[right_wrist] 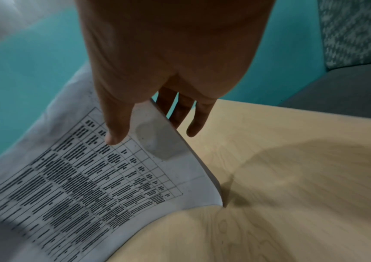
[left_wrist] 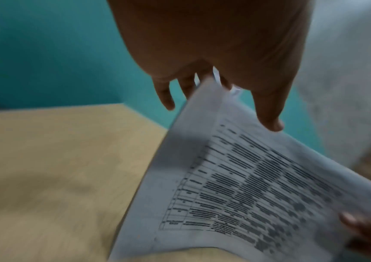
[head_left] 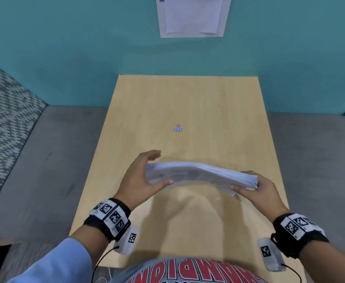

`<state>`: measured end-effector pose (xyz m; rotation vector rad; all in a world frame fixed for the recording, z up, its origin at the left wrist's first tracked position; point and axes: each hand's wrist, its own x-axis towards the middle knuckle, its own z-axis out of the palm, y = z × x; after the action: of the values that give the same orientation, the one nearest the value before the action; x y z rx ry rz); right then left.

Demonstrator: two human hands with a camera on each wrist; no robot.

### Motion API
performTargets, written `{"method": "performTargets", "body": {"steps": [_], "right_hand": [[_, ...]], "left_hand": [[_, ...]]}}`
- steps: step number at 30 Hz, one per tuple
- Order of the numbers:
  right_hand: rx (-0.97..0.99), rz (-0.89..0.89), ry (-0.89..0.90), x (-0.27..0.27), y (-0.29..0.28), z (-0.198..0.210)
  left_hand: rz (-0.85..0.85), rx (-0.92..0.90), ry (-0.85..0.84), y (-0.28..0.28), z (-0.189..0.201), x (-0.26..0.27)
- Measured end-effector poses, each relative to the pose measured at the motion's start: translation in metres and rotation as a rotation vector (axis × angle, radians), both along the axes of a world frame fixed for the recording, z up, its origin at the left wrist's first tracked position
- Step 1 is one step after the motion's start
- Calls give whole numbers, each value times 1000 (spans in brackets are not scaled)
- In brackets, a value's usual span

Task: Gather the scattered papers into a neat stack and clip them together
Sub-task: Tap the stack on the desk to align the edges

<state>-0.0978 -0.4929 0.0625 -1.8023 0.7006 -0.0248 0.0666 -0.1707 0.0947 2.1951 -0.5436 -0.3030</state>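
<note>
- My left hand (head_left: pixel 139 176) and right hand (head_left: pixel 255 186) pinched the ends of the paper stack (head_left: pixel 200 174), thumbs in front, fingers behind.
- Stack stood on edge on the table (head_left: pixel 188 103), sagging.
- Binder clip (head_left: pixel 178 128) lay well apart.

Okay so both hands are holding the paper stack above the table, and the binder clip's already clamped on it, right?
Not quite. Both hands, left hand and right hand, do hold the paper stack above the table, but the head view shows the binder clip lying loose on the table beyond it.

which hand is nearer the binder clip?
Left. The left hand grips the stack's left end, just below-left of the clip. The right hand grips the right end, farther off.
</note>
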Motion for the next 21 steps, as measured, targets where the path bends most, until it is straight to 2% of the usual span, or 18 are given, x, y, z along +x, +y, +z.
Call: {"method": "performTargets", "body": {"steps": [2,4,8,12,21], "right_hand": [[10,17,8,0,-1,-1],[-21,10,12,1,-4,-3],[-85,25,40,2,-11,-8],[-103,78,45,4,-16,-5],[-143,124,54,12,-20,-4]], "left_hand": [[-220,196,-336,-21,11,-6],[-357,346,-478,-48,18,-13],[-451,629,-379,-96,11,-15],[-469,877,-324,-98,7,11],[-471,960,-92,-42,6,52]]}}
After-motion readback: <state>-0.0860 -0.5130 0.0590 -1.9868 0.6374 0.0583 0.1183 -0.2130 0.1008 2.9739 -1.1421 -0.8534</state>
